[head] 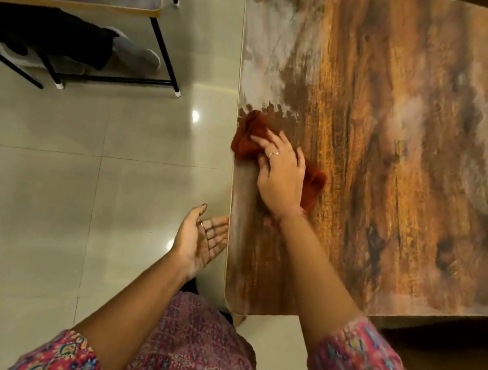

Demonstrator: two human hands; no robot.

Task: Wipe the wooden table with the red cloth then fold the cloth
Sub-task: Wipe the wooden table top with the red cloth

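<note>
Pressed flat by the right hand [281, 171], fingers spread and barely curled, the bunched red cloth [248, 142] is held against the wooden table [402, 146] at its left edge. Nothing is held by the left hand [200, 238], which is cupped palm-up just beside that edge. Risk is judged as follows: the cloth, partly overhanging the edge, may be pushed off; the whitish film beyond it may be missed.
</note>
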